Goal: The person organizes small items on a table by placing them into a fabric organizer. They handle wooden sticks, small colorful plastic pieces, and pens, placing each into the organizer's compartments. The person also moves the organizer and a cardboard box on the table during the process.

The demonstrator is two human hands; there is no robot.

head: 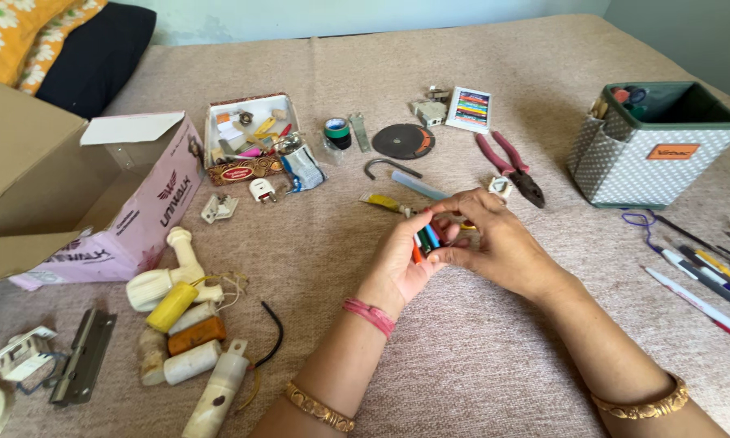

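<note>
My left hand (pixel 399 258) and my right hand (pixel 495 243) meet over the middle of the beige cloth. Between them they hold a small bundle of short coloured sticks (pixel 426 238), orange, green, red and blue, gripped in the left palm with the right fingers closed over the top. A yellow tube (pixel 385 203) and a pale blue stick (pixel 417 186) lie just beyond the hands. Red-handled pliers (pixel 511 165) rest to the far right of the fingers.
A spotted fabric organiser bin (pixel 642 158) stands at right, with pens and pencils (pixel 706 280) spread beside it. An open pink cardboard box (pixel 113 207), a small tray of odds and ends (pixel 247 138), white plastic fittings (pixel 178 320), a dark disc (pixel 403 141) and tape rolls (pixel 337 130) lie around.
</note>
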